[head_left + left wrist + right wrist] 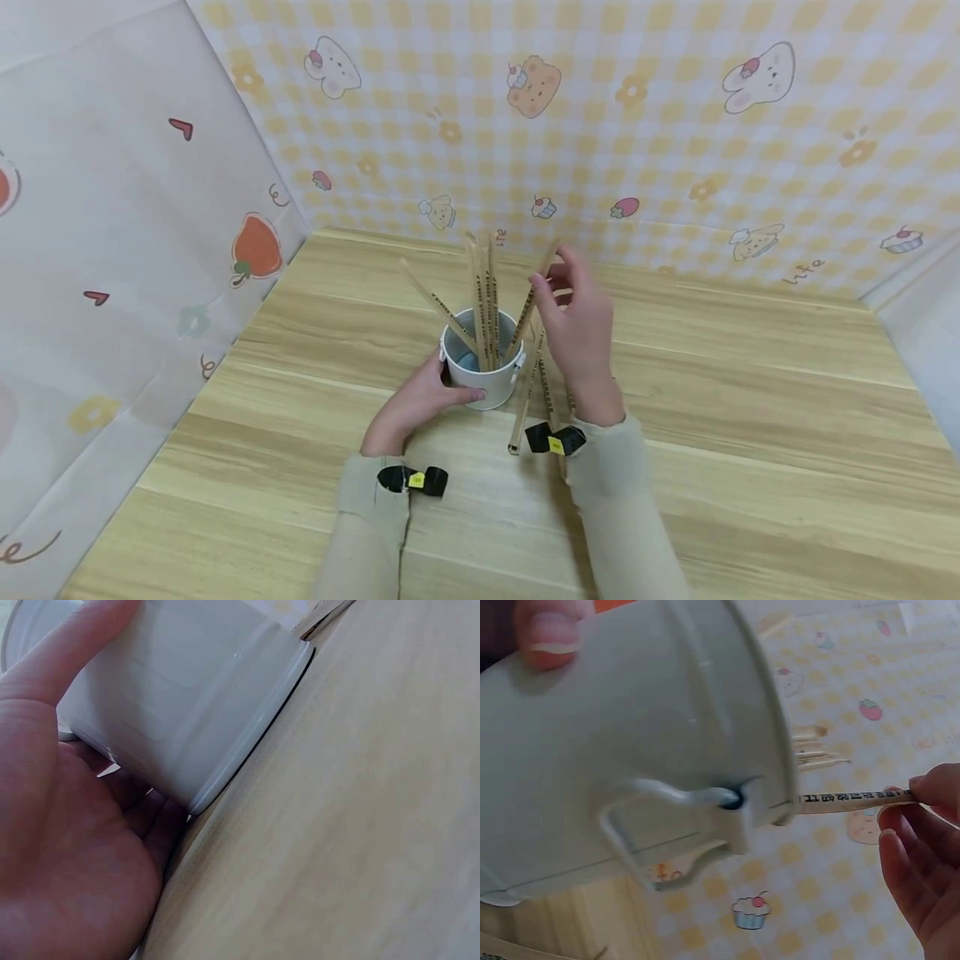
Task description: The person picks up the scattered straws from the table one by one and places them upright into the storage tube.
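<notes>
A small white metal bucket (486, 385) stands on the wooden table, with several paper-wrapped chopsticks (483, 308) leaning in it. My left hand (423, 396) grips its lower left side, thumb across the front and fingers curled behind; the left wrist view shows the bucket wall (187, 690) against the palm. With thumb and fingertips, my right hand (577, 312) pinches the top of one printed, paper-wrapped chopstick pack (522, 321), whose lower end is inside the bucket at the right rim. In the right wrist view that pack (847, 799) sticks out past the rim.
Several more wrapped packs (546, 392) lie on the table right of the bucket, partly under my right forearm. The bucket's wire handle (641, 791) hangs down its side. Behind the table (750, 400) hangs a yellow checked cloth (660, 150); a white printed cloth (150, 217) hangs at the left.
</notes>
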`<action>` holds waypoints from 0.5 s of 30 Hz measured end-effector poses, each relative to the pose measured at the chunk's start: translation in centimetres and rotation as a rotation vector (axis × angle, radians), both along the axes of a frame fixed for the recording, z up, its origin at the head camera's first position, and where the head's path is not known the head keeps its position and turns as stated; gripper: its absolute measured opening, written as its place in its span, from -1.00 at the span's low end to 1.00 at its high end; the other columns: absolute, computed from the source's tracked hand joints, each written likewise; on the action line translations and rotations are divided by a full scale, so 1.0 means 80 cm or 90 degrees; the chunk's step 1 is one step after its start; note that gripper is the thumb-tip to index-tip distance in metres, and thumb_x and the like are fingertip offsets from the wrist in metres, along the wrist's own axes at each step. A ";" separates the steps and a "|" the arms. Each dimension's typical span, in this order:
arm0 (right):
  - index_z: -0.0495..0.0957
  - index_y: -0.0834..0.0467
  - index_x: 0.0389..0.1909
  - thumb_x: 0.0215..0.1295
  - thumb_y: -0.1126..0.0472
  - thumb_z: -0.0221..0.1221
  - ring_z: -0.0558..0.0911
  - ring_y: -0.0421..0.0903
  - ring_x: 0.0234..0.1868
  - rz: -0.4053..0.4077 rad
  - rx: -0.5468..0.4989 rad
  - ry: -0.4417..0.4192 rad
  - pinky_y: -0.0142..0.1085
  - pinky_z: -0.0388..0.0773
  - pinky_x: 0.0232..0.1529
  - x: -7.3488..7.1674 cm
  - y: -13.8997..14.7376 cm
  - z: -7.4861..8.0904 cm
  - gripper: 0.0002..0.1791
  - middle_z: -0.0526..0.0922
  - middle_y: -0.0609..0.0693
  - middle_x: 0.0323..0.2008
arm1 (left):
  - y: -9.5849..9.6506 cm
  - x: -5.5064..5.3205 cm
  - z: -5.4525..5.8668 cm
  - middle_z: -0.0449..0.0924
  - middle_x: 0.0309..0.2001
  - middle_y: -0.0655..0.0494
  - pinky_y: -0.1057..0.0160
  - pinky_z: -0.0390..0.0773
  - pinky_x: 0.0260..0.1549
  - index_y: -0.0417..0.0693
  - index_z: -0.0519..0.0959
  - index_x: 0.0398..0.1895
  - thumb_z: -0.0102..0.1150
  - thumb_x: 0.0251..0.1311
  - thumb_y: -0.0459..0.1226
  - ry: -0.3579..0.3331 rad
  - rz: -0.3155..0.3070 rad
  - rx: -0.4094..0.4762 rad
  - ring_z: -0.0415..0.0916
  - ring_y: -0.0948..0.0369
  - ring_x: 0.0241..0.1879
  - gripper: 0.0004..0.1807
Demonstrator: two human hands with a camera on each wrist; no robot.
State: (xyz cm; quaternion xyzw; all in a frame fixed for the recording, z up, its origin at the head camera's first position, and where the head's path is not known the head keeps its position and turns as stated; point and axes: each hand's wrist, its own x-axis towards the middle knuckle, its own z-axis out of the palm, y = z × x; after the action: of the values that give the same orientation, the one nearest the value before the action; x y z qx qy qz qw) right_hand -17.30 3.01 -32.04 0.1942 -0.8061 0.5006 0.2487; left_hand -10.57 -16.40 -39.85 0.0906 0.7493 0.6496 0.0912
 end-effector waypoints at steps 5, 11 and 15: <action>0.34 0.19 0.10 0.19 0.19 0.13 0.53 -0.17 -0.36 0.013 0.059 -0.024 -0.35 0.53 -0.39 -0.004 -0.011 -0.012 -0.55 0.61 0.04 -0.32 | 0.000 -0.002 -0.001 0.21 0.20 -0.04 0.03 0.15 0.15 0.07 -0.03 0.36 0.38 -0.19 -0.34 0.003 -0.003 0.003 0.17 -0.06 0.17 0.03; 0.32 0.15 0.11 0.19 0.18 0.13 0.51 -0.20 -0.40 0.009 0.111 -0.036 -0.39 0.52 -0.41 -0.006 -0.023 -0.025 -0.54 0.61 0.00 -0.33 | -0.002 -0.001 -0.001 0.22 0.20 -0.02 0.05 0.15 0.15 0.13 -0.02 0.35 0.40 -0.19 -0.29 0.001 -0.003 -0.011 0.18 -0.01 0.17 0.02; 0.30 0.13 0.13 0.19 0.16 0.13 0.50 -0.21 -0.41 0.017 0.137 -0.073 -0.35 0.53 -0.41 -0.007 -0.025 -0.030 -0.52 0.59 -0.04 -0.34 | -0.002 -0.002 -0.001 0.22 0.20 -0.02 0.05 0.15 0.15 0.14 -0.03 0.35 0.39 -0.19 -0.28 0.004 -0.006 -0.013 0.18 -0.01 0.18 0.03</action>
State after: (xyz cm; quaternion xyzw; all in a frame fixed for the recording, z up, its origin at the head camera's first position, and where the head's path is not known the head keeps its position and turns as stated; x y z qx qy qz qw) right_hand -17.85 1.03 -34.43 0.2018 -0.8651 0.4251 0.1735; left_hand -10.69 -16.58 -39.95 0.0949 0.7558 0.6412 0.0929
